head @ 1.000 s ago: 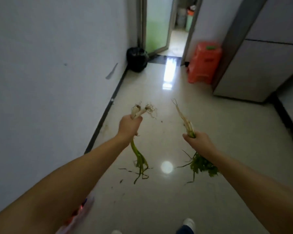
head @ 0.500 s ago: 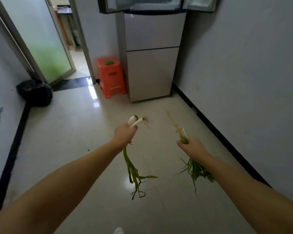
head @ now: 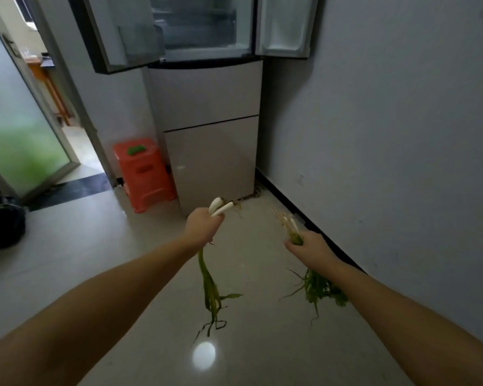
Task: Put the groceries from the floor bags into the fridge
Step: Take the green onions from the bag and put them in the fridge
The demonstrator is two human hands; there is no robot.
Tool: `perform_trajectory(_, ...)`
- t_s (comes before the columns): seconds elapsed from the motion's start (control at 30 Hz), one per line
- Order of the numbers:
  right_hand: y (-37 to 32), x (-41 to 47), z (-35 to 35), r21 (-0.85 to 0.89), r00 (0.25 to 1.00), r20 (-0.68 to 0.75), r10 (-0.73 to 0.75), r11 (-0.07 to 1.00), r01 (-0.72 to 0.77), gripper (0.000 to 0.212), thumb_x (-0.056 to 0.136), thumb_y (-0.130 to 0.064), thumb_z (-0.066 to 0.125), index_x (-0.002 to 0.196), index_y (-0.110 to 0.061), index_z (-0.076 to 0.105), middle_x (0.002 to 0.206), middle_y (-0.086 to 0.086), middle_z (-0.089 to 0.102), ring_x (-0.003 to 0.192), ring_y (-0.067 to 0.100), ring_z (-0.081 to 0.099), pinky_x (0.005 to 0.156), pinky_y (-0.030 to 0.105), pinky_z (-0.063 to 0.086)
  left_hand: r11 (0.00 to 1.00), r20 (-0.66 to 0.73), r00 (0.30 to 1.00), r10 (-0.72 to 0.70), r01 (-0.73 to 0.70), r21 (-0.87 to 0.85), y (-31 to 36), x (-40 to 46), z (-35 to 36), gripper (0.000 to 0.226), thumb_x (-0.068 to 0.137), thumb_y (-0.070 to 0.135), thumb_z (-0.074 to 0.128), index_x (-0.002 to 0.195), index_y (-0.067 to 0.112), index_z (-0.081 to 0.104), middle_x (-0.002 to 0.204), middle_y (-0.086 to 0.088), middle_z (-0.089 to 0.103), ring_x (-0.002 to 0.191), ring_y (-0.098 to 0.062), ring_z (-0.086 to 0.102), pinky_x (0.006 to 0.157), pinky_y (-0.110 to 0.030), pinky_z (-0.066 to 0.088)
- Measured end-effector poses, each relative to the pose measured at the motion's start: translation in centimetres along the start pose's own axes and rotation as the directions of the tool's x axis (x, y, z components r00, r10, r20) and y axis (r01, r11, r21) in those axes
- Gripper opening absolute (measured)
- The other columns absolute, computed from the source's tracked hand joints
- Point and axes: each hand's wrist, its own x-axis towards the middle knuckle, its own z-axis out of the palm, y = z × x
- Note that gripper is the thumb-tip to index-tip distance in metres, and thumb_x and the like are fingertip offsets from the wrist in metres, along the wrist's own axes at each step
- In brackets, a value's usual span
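Ahead of the person, against the right wall, the fridge (head: 207,107) stands with both upper doors swung open. Well short of it, the left hand (head: 202,227) is fisted around spring onions (head: 211,291), white bulbs up, limp leaves hanging. The right hand (head: 311,250) grips a leafy herb bunch (head: 317,288), roots up. An orange stool (head: 144,174) sits just left of the fridge.

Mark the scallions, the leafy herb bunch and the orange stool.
scallions (head: 210,288), head view, on the hanging green leaves below the left hand
leafy herb bunch (head: 318,286), head view, on the green leaves
orange stool (head: 148,174), head view, on its front face
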Motion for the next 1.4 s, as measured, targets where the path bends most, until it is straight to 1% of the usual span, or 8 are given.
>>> perform_trajectory(0.33,3.2,17.3,-6.3,-0.004,0.992,-0.108,0.071,0.997,-0.072,0.037,0.091,-0.020,0.055,0.062,-0.017,0.032,0.059,0.001,0.036,0.055,0.013,0.035,0.053,0.028,0.024,0.998,0.104,0.992,0.064,-0.063,-0.010,8.0,17.8,4.8,0.023,0.092,0.018,0.049,0.098,-0.002,0.058,0.063,-0.004,0.048,0.052,-0.015,0.049,0.044,-0.024,0.038)
perform_trajectory(0.5,3.0,28.9,-9.2,0.047,0.997,-0.074,0.015,0.999,-0.011,0.037,0.090,-0.022,0.056,0.061,-0.018,0.035,0.061,0.002,0.042,0.058,0.016,0.041,0.056,0.027,0.029,0.998,0.027,0.997,0.069,-0.069,-0.016,11.9,28.4,6.5,0.028,0.092,0.019,0.048,0.102,-0.006,0.060,0.062,-0.004,0.049,0.051,-0.016,0.051,0.040,-0.022,0.042)
perform_trajectory(0.63,1.2,39.0,-12.3,-0.011,0.996,-0.001,-0.093,0.996,0.093,0.042,0.093,-0.022,0.056,0.057,-0.020,0.033,0.058,-0.004,0.040,0.053,0.009,0.038,0.051,0.024,0.028,0.996,-0.068,0.997,0.035,-0.040,-0.074,15.7,36.3,6.3,0.023,0.094,0.021,0.049,0.103,0.002,0.058,0.064,-0.003,0.051,0.053,-0.016,0.052,0.043,-0.025,0.044)
perform_trajectory(0.8,-2.2,50.6,-15.5,-0.001,0.978,0.037,-0.204,0.979,0.205,0.042,0.093,-0.020,0.055,0.057,-0.018,0.034,0.058,-0.002,0.041,0.055,0.010,0.040,0.052,0.025,0.029,0.994,-0.189,0.982,0.007,-0.027,-0.106,18.7,43.8,4.7,0.017,0.093,0.019,0.048,0.090,0.006,0.058,0.061,-0.005,0.052,0.051,-0.018,0.052,0.043,-0.024,0.043)
perform_trajectory(1.03,-8.0,64.9,-14.6,-0.003,0.933,0.132,-0.334,0.941,0.337,0.036,0.095,-0.025,0.053,0.064,-0.014,0.040,0.060,0.001,0.043,0.057,0.015,0.042,0.052,0.024,0.031,0.987,-0.294,0.953,-0.072,0.027,-0.156,19.4,55.8,0.7,0.016,0.092,0.020,0.048,0.081,0.011,0.057,0.063,-0.003,0.051,0.053,-0.017,0.050,0.046,-0.025,0.041)
perform_trajectory(1.17,-14.0,73.7,-14.6,0.040,0.894,0.115,-0.433,0.901,0.432,0.041,0.095,-0.021,0.053,0.060,-0.017,0.034,0.055,-0.002,0.036,0.050,0.010,0.035,0.041,0.014,0.028,0.986,-0.331,0.944,-0.012,-0.045,-0.163,21.0,64.3,-3.0,0.025,0.093,0.022,0.049,0.069,0.014,0.053,0.061,-0.002,0.047,0.052,-0.017,0.048,0.045,-0.025,0.040)
perform_trajectory(1.3,-21.1,82.9,-15.2,0.044,0.855,0.084,-0.511,0.860,0.509,0.040,0.094,-0.023,0.055,0.060,-0.017,0.036,0.055,-0.002,0.039,0.051,0.010,0.038,0.048,0.022,0.029,0.969,-0.369,0.927,0.067,-0.149,-0.198,24.4,73.5,-8.6,0.018,0.091,0.017,0.048,0.076,0.008,0.054,0.060,-0.004,0.043,0.055,-0.018,0.044,0.054,-0.027,0.039)
perform_trajectory(1.4,-26.3,89.3,-16.1,0.031,0.832,0.033,-0.553,0.833,0.552,0.037,0.093,-0.025,0.056,0.062,-0.015,0.039,0.056,0.000,0.041,0.052,0.013,0.040,0.050,0.025,0.030,0.960,-0.399,0.910,0.110,-0.202,-0.195,28.1,79.4,-13.5,0.017,0.093,0.020,0.050,0.077,0.014,0.052,0.063,-0.004,0.044,0.054,-0.017,0.043,0.050,-0.026,0.037)
